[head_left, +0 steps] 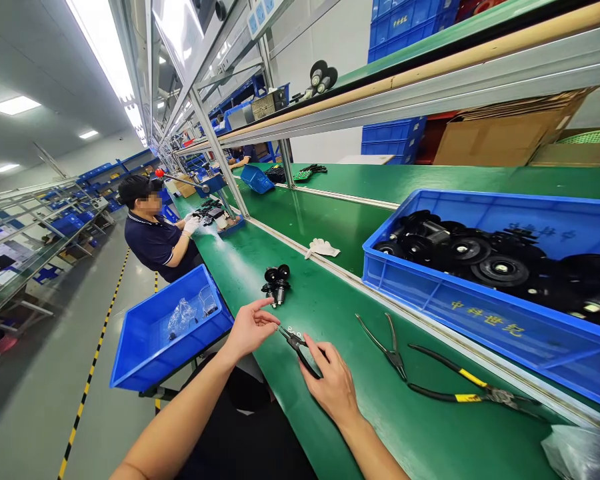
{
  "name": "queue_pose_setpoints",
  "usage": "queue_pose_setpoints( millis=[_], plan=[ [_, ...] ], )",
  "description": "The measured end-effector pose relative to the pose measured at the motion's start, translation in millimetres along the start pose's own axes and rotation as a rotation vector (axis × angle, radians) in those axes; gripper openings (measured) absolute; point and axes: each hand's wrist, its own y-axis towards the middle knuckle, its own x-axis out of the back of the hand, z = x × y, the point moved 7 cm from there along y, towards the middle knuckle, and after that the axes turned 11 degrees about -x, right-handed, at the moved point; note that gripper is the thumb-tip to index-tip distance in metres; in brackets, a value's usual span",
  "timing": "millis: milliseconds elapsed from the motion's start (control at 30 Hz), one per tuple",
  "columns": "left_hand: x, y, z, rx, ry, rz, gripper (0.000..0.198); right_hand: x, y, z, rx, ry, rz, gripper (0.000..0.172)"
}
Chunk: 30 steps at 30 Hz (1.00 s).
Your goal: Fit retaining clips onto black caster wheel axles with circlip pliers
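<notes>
My right hand (331, 381) is wrapped around the black handles of a pair of circlip pliers (296, 342), held low over the green bench. Their thin tips point up and left to my left hand (251, 327). Thumb and fingertips of that hand are pinched together right at the tips; whatever sits between them is too small to make out. Just beyond it, a small cluster of black wheeled parts with metal shafts (277, 285) stands on the bench. A few small pale rings (294, 331) lie behind the pliers.
Right of my hands lie pliers with bare metal handles (393, 357) and yellow-banded pliers (495, 393). A blue crate (480, 313) holds black wheel parts. A white glove (324, 248) lies by the rail. At left are another blue bin (130, 353) and a co-worker (153, 233) wearing gloves.
</notes>
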Motion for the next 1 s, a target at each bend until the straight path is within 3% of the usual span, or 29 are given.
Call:
queue_pose_setpoints(
  millis=[400, 833, 1000],
  plan=[
    [-1.1, 2.5, 4.3, -0.014, 0.006, 0.000, 0.071, -2.6, -0.6, -4.2, -0.036, -0.017, 0.024, 0.056],
    [-2.2, -1.0, 0.7, -0.020, -0.013, -0.047, 0.066, -0.8, -0.1, 3.0, 0.038, -0.198, -0.003, 0.074],
    [-3.7, -3.8, 3.8, -0.047, -0.054, -0.006, 0.057, -0.4, -0.4, 3.2, 0.007, -0.099, 0.025, 0.073]
  ],
)
